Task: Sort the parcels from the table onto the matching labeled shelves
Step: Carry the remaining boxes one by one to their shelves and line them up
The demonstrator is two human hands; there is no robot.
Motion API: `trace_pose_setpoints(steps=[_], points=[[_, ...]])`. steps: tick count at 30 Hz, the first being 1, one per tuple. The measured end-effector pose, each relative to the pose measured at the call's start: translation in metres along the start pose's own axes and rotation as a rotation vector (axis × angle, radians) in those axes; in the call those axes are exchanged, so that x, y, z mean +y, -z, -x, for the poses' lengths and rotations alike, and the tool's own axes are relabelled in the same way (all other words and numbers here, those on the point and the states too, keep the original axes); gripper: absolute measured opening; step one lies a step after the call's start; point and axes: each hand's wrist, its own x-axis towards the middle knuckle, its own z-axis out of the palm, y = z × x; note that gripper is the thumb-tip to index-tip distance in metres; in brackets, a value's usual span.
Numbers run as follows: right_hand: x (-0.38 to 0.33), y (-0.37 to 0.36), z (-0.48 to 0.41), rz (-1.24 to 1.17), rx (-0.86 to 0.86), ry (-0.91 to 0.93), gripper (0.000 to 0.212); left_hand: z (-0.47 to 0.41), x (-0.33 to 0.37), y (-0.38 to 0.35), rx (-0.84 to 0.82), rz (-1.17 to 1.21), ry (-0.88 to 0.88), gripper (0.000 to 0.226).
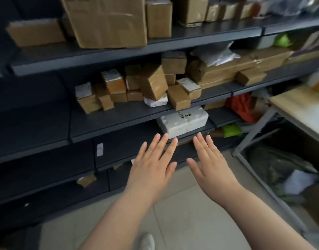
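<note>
My left hand (153, 163) and my right hand (210, 160) are stretched out side by side, fingers straight, holding nothing. Just beyond the fingertips a white foam box (184, 121) with black writing lies on a low dark shelf (119, 139). On the shelf above (130, 112) stands a jumble of small brown cardboard parcels (153, 83). The top shelf (83, 51) carries a large cardboard box (106, 20) and several smaller ones. A corner of the wooden table (299, 105) shows at the right.
A red bag (241, 107) and a green bag (230, 130) sit on shelves at the right. Under the table's grey metal legs (254, 134) lie dark bags and white packets (297, 181). A pale tiled floor (187, 222) lies below me.
</note>
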Motion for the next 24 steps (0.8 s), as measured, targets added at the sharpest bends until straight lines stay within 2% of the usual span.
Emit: trace_pose_setpoints(steps=[2, 12, 24], points=[[0.003, 0.004, 0.003, -0.019, 0.031, -0.056, 0.065, -0.011, 0.000, 0.003, 0.008, 0.015, -0.099, 0.054], [-0.005, 0.011, 0.008, 0.003, 0.189, -0.211, 0.066, -0.067, -0.019, 0.019, 0.071, 0.041, -0.329, 0.056], [0.062, 0.015, 0.081, -0.072, 0.344, -0.618, 0.064, -0.109, 0.081, -0.021, -0.039, 0.130, -0.634, 0.060]])
